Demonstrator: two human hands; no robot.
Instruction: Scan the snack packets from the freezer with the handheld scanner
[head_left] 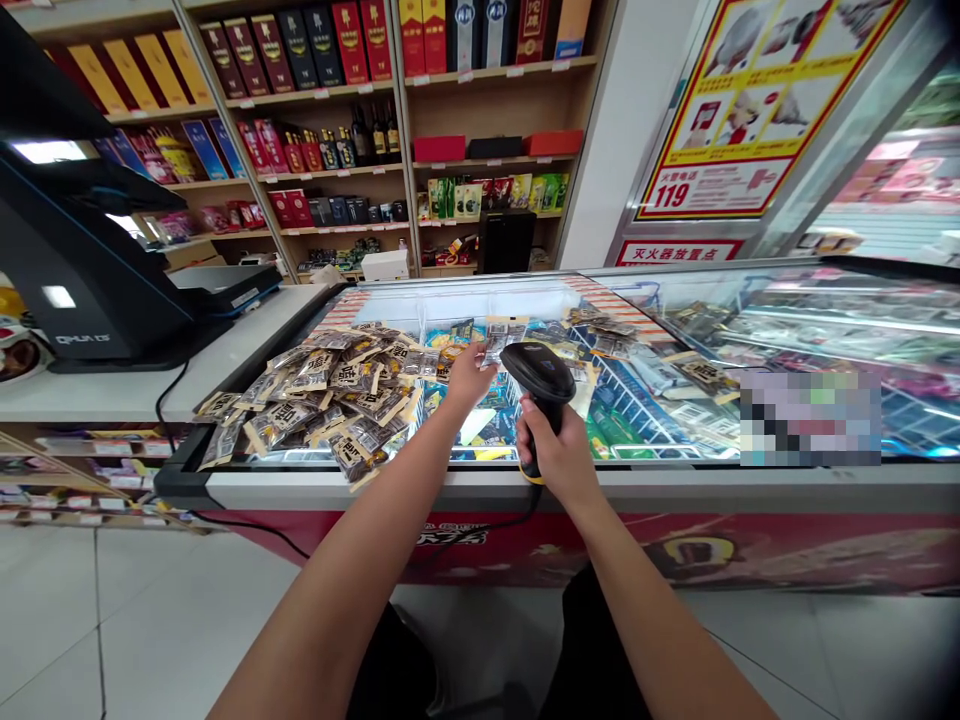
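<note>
My right hand (559,445) is wrapped around the handle of a black handheld barcode scanner (538,370), its head tilted forward and left over the freezer's glass lid. A cord runs down from its handle. My left hand (469,380) reaches forward, its fingers closed at the near edge of a clear-and-beige snack packet (504,332), just beyond the scanner head; the exact grip is partly hidden. To the left, a large heap of similar snack packets (330,385) spreads over the glass. More snack packets (600,325) lie at the right.
The chest freezer (405,490) spans the front, with bottles and packages in baskets under its glass. A counter (127,400) with a black scale machine (90,260) stands left. Shelves of boxes and bottles (330,130) rise behind. A pixelated patch covers part of the right.
</note>
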